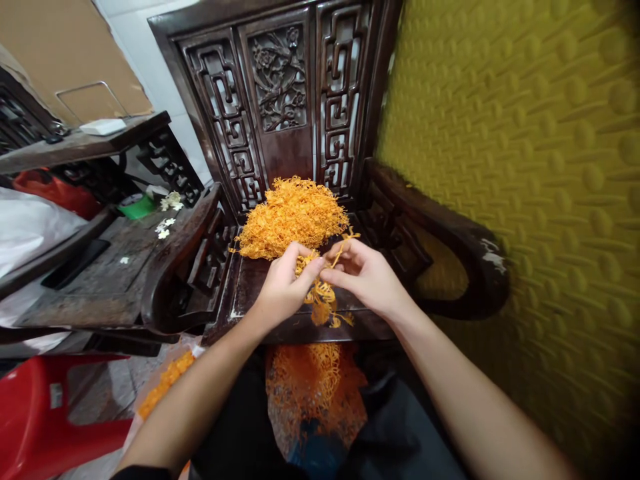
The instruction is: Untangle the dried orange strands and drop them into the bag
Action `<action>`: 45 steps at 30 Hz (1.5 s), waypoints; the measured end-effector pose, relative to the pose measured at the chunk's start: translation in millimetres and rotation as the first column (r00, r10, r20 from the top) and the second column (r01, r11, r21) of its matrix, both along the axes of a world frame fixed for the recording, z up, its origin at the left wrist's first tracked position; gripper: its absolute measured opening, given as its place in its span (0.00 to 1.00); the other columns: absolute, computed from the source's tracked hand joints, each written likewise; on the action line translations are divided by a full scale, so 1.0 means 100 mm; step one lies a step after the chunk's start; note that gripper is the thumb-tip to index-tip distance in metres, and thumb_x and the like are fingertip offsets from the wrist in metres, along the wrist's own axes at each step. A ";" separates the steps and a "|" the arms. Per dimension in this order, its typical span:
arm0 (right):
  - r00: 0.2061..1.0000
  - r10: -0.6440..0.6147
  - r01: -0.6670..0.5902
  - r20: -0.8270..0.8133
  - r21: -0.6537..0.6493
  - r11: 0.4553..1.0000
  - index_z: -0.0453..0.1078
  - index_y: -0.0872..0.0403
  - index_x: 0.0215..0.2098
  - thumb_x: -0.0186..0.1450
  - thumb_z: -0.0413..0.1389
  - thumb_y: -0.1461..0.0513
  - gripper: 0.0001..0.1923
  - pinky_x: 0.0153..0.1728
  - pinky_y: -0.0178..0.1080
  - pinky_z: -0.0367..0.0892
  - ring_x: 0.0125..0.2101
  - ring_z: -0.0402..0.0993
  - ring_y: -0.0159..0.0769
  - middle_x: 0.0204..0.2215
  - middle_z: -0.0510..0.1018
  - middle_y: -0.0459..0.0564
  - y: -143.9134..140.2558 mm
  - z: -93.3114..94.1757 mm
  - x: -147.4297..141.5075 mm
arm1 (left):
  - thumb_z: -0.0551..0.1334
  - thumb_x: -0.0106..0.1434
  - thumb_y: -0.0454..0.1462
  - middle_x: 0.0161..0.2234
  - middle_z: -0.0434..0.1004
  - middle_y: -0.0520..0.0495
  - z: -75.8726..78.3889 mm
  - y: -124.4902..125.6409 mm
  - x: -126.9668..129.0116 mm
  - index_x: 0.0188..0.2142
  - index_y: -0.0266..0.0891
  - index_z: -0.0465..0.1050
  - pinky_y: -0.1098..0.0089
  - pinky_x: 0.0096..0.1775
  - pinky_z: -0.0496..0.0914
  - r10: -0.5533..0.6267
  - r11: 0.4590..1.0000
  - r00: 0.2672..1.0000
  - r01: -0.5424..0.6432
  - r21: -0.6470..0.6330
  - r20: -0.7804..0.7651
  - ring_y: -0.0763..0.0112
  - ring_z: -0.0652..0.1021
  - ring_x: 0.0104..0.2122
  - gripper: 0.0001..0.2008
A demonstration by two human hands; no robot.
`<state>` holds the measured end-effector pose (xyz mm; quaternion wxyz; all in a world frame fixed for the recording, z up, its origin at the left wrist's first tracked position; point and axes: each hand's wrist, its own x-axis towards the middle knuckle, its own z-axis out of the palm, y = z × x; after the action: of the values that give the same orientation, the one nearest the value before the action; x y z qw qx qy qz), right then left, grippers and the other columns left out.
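Observation:
A large heap of orange, thin, curly stringy pieces lies on the seat of a dark carved wooden chair. In front of the heap, my left hand is closed around a small bunch of these orange strands, which hangs below the fingers. My right hand pinches a single orange strand close to the left fingertips. Some loose orange bits lie near the seat's front edge. A clear plastic bag with more orange strands sits between my legs.
Beside the left armrest stands another wooden chair with a green tape roll and small white pieces on it. A red plastic stool and a bag of orange pieces are lower left. A yellow padded wall rises at right.

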<state>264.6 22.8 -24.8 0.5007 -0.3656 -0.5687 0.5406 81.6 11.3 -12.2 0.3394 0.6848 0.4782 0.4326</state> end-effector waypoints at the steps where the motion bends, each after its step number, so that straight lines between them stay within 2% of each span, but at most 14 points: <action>1: 0.999 0.008 -0.008 0.036 0.000 1.000 0.71 0.53 0.34 0.54 0.72 0.54 0.19 0.33 0.36 0.68 0.30 0.70 0.32 0.31 0.76 0.45 -0.01 0.01 -0.01 | 0.62 0.68 0.46 0.27 0.71 0.54 0.00 -0.01 0.01 0.37 0.41 0.70 0.70 0.30 0.58 0.004 1.000 1.000 -0.003 -0.013 0.023 0.73 0.66 0.25 0.12; 6: 0.998 -0.002 0.005 0.057 -0.048 0.999 0.75 0.54 0.32 0.55 0.71 0.54 0.15 0.31 0.37 0.67 0.28 0.71 0.33 0.28 0.79 0.47 -0.05 0.03 -0.05 | 0.61 0.69 0.46 0.26 0.67 0.53 0.00 -0.03 0.01 0.33 0.40 0.69 0.71 0.32 0.59 0.046 0.999 0.998 -0.046 -0.004 0.044 0.73 0.66 0.27 0.13; 8: 0.996 -0.050 0.055 0.080 -0.067 0.996 0.76 0.55 0.29 0.55 0.70 0.56 0.13 0.30 0.37 0.66 0.26 0.71 0.33 0.26 0.79 0.48 -0.05 0.02 -0.03 | 0.62 0.69 0.45 0.26 0.67 0.53 0.03 0.03 -0.08 0.31 0.40 0.69 0.71 0.32 0.61 0.124 0.991 0.989 -0.127 0.033 0.078 0.74 0.67 0.28 0.13; 10: 0.984 -0.120 0.132 0.132 -0.085 0.988 0.75 0.55 0.25 0.54 0.70 0.58 0.11 0.27 0.36 0.63 0.24 0.69 0.32 0.23 0.78 0.48 -0.04 0.01 0.03 | 0.63 0.68 0.44 0.26 0.65 0.54 0.08 0.14 -0.23 0.30 0.40 0.66 0.72 0.31 0.60 0.288 0.945 0.923 -0.318 0.081 0.256 0.76 0.66 0.26 0.13; 12: 0.974 -0.192 0.204 0.117 -0.099 0.974 0.75 0.55 0.24 0.52 0.71 0.58 0.12 0.25 0.36 0.62 0.22 0.68 0.31 0.21 0.77 0.48 -0.03 0.00 0.09 | 0.63 0.68 0.44 0.26 0.61 0.56 0.13 0.26 -0.37 0.31 0.41 0.62 0.73 0.26 0.57 0.409 0.878 0.765 -0.479 0.015 0.498 0.78 0.63 0.23 0.14; 14: 0.976 -0.215 0.218 0.038 -0.087 0.972 0.74 0.55 0.26 0.52 0.72 0.56 0.14 0.28 0.37 0.65 0.24 0.71 0.32 0.22 0.78 0.47 -0.01 -0.01 0.13 | 0.63 0.67 0.45 0.26 0.61 0.56 0.14 0.33 -0.45 0.32 0.41 0.61 0.74 0.22 0.52 0.398 0.907 0.691 -0.397 -0.143 0.604 0.81 0.60 0.20 0.15; 17: 0.988 -0.150 0.150 -0.036 -0.014 0.989 0.75 0.53 0.37 0.59 0.68 0.54 0.14 0.37 0.39 0.70 0.31 0.77 0.36 0.28 0.80 0.47 0.00 0.00 0.10 | 0.67 0.64 0.46 0.28 0.65 0.55 0.10 0.32 -0.39 0.33 0.40 0.63 0.75 0.19 0.47 0.262 0.954 0.739 -0.100 -0.284 0.621 0.82 0.61 0.19 0.16; 19: 0.990 -0.124 0.126 -0.070 0.014 0.992 0.73 0.52 0.42 0.62 0.66 0.54 0.14 0.39 0.40 0.71 0.33 0.79 0.36 0.29 0.80 0.47 0.00 0.01 0.06 | 0.68 0.62 0.46 0.29 0.66 0.55 0.05 0.28 -0.31 0.32 0.39 0.63 0.76 0.19 0.48 0.200 0.957 0.754 -0.014 -0.289 0.625 0.82 0.62 0.19 0.17; 26: 0.935 -0.183 0.178 -0.304 -0.045 0.983 0.70 0.50 0.39 0.59 0.67 0.56 0.14 0.26 0.36 0.63 0.23 0.68 0.29 0.26 0.74 0.43 0.05 0.06 0.09 | 0.68 0.61 0.45 0.25 0.62 0.58 -0.06 0.37 -0.44 0.33 0.39 0.64 0.78 0.18 0.51 0.313 0.940 0.809 -0.191 -0.282 0.497 0.84 0.59 0.17 0.15; 31: 0.889 -0.257 0.277 -0.379 -0.001 0.961 0.68 0.48 0.38 0.59 0.67 0.56 0.15 0.21 0.34 0.53 0.18 0.52 0.25 0.20 0.63 0.38 0.02 0.12 0.22 | 0.65 0.60 0.38 0.21 0.57 0.60 -0.17 0.55 -0.68 0.30 0.41 0.57 0.79 0.18 0.44 0.398 0.889 0.729 -0.156 -0.431 0.557 0.84 0.55 0.14 0.15; 34: 0.849 -0.345 0.407 -0.401 0.078 0.910 0.69 0.50 0.36 0.59 0.68 0.58 0.12 0.21 0.34 0.52 0.17 0.51 0.24 0.21 0.67 0.40 -0.05 0.14 0.13 | 0.61 0.59 0.33 0.19 0.55 0.60 -0.24 0.66 -0.71 0.29 0.41 0.56 0.78 0.18 0.42 0.474 0.851 0.657 -0.172 -0.496 0.586 0.84 0.53 0.13 0.11; 37: 0.787 -0.420 0.534 -0.453 0.157 0.831 0.71 0.51 0.33 0.60 0.66 0.61 0.08 0.20 0.35 0.54 0.16 0.54 0.24 0.22 0.71 0.42 -0.11 0.18 -0.06 | 0.58 0.59 0.32 0.19 0.54 0.60 -0.27 0.80 -0.63 0.29 0.40 0.57 0.78 0.17 0.41 0.592 0.790 0.515 -0.220 -0.572 0.620 0.84 0.53 0.13 0.08; 41: 0.692 -0.477 0.687 -0.541 0.293 0.665 0.74 0.50 0.30 0.60 0.66 0.62 0.05 0.17 0.33 0.54 0.15 0.58 0.25 0.19 0.68 0.40 -0.14 0.27 -0.18 | 0.56 0.61 0.31 0.18 0.53 0.59 -0.32 0.97 -0.49 0.29 0.40 0.56 0.78 0.17 0.41 0.680 0.726 0.322 -0.166 -0.667 0.659 0.83 0.54 0.12 0.08; 45: 0.554 -0.481 0.822 -0.679 0.353 0.447 0.77 0.47 0.31 0.60 0.65 0.65 0.05 0.17 0.31 0.59 0.15 0.57 0.23 0.19 0.70 0.38 -0.15 0.37 0.08 | 0.52 0.65 0.32 0.18 0.49 0.60 -0.36 1.01 -0.61 0.29 0.41 0.53 0.77 0.17 0.41 0.692 0.713 0.254 -0.095 -0.695 0.675 0.82 0.50 0.12 0.09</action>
<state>272.4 7.6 12.3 0.8904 -0.2195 -0.3747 0.1365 20.9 112.7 -47.9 0.5871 0.0527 0.4675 0.6588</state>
